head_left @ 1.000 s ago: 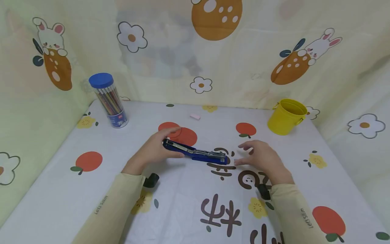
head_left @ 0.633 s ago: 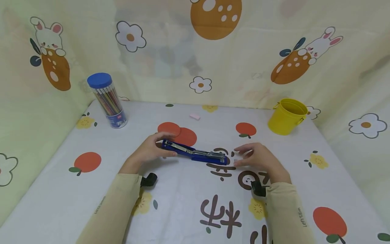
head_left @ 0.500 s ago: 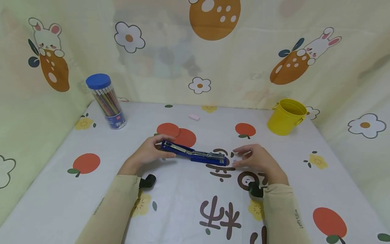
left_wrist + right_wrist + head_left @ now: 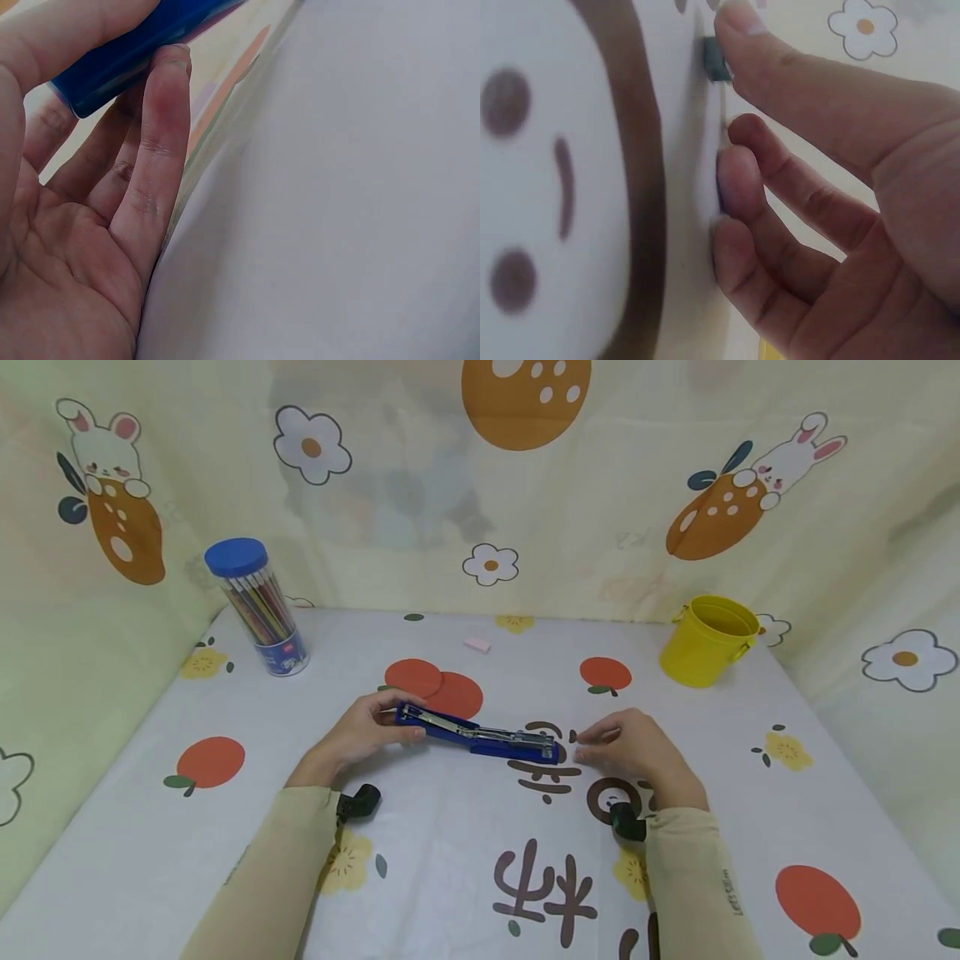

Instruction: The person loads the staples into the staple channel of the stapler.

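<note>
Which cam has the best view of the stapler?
Head: nearly the whole blue stapler, metal parts exposed, one end in the left hand. Left wrist: only a blue end against the fingers. Right wrist: a small dark block by the thumb, possibly its tip; can't tell.

Room type unclear; rabbit-print curtains [image 4: 405,497] hang round fruit-print tablecloth [image 4: 431,843].

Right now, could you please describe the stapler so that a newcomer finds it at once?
Go to the middle of the white printed tablecloth. The blue stapler runs from the left hand toward the right hand. Unlike the blue-lidded pencil jar, it is long and slim, with silver metal along its top.
</note>
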`<state>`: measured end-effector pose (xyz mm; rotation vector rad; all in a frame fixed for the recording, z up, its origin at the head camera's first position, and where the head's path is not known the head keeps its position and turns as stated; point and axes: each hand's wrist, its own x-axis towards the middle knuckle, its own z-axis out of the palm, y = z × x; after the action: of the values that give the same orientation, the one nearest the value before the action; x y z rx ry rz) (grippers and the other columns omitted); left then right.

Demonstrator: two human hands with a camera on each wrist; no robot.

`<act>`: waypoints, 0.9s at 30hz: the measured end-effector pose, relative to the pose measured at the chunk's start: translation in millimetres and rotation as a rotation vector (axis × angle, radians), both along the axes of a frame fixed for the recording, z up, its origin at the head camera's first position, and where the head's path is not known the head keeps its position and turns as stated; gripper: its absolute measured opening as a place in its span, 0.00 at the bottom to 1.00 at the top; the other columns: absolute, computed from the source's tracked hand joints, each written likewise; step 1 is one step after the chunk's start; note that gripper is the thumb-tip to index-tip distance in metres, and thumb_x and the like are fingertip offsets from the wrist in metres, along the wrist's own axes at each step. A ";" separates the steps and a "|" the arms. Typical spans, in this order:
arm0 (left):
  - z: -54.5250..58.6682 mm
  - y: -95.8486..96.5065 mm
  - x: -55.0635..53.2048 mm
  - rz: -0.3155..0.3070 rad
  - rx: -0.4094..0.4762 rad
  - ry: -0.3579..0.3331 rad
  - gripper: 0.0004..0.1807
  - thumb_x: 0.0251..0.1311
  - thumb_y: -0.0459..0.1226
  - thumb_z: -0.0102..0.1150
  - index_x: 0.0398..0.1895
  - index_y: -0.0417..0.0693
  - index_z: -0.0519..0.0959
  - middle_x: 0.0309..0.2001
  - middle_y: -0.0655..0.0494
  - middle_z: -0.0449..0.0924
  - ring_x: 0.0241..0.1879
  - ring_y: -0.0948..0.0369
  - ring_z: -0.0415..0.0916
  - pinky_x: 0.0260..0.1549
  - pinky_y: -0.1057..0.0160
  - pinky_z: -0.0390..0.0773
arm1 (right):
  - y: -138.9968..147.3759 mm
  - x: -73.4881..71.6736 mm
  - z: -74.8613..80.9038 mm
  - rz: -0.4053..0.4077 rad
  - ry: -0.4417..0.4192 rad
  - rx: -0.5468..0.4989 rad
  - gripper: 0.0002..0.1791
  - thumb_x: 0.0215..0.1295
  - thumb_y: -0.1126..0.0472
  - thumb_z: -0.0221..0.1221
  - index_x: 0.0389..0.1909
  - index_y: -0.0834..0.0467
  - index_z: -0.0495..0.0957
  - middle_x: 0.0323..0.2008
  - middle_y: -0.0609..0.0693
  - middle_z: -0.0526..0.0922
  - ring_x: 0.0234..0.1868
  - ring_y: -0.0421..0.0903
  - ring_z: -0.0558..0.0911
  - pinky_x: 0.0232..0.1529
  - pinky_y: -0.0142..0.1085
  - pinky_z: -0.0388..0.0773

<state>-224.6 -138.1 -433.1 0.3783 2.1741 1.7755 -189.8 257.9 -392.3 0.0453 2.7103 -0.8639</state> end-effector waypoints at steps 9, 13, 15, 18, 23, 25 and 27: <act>-1.5 0.5 -1.0 0.016 0.010 0.010 0.30 0.55 0.36 0.76 0.62 0.44 0.78 0.59 0.47 0.76 0.53 0.50 0.78 0.51 0.59 0.77 | 4.6 -1.4 -2.4 0.008 0.014 -0.008 0.10 0.57 0.52 0.74 0.38 0.51 0.90 0.38 0.47 0.86 0.40 0.50 0.79 0.45 0.46 0.79; -0.6 0.0 -0.3 0.025 0.010 0.008 0.30 0.55 0.35 0.76 0.62 0.45 0.78 0.58 0.47 0.77 0.53 0.50 0.78 0.50 0.59 0.77 | 3.9 -1.5 -2.2 0.034 0.021 -0.008 0.10 0.60 0.52 0.72 0.40 0.52 0.89 0.39 0.49 0.84 0.41 0.51 0.78 0.45 0.46 0.78; -0.4 -0.1 -0.2 0.027 0.011 0.010 0.29 0.55 0.35 0.76 0.61 0.45 0.78 0.58 0.47 0.77 0.53 0.50 0.78 0.49 0.60 0.78 | 3.3 -1.5 -1.9 0.054 0.030 -0.005 0.10 0.61 0.52 0.71 0.41 0.52 0.89 0.40 0.50 0.84 0.42 0.52 0.78 0.45 0.46 0.78; -0.6 -0.3 -0.5 0.025 0.014 0.013 0.29 0.55 0.35 0.75 0.61 0.44 0.78 0.58 0.47 0.77 0.53 0.50 0.78 0.49 0.60 0.78 | 2.4 -1.8 -1.6 0.060 0.027 -0.001 0.10 0.63 0.53 0.70 0.42 0.53 0.88 0.41 0.51 0.83 0.44 0.53 0.77 0.46 0.46 0.77; -1.2 -0.6 -0.6 0.024 0.014 0.013 0.29 0.55 0.35 0.76 0.61 0.45 0.79 0.58 0.47 0.77 0.53 0.50 0.79 0.48 0.60 0.79 | -0.9 -1.9 1.8 0.053 0.032 -0.016 0.13 0.66 0.52 0.68 0.46 0.54 0.86 0.44 0.53 0.82 0.46 0.54 0.76 0.47 0.45 0.77; -1.2 -0.4 -0.3 0.024 0.018 0.014 0.28 0.55 0.35 0.75 0.61 0.45 0.79 0.58 0.46 0.77 0.53 0.50 0.79 0.48 0.60 0.79 | -3.3 -1.7 5.2 0.059 0.054 -0.035 0.14 0.66 0.52 0.67 0.47 0.55 0.86 0.45 0.53 0.82 0.47 0.54 0.77 0.46 0.44 0.78; -1.1 0.1 0.2 0.023 0.020 0.012 0.28 0.55 0.35 0.75 0.61 0.45 0.79 0.58 0.46 0.76 0.53 0.50 0.78 0.48 0.60 0.79 | -7.1 -1.0 8.9 0.086 0.089 -0.062 0.14 0.67 0.52 0.67 0.48 0.55 0.86 0.45 0.53 0.82 0.48 0.54 0.78 0.45 0.43 0.78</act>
<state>-224.4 -138.0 -434.3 0.3716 2.1785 1.8135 -190.8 250.8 -383.3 -0.1244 2.7426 -0.9445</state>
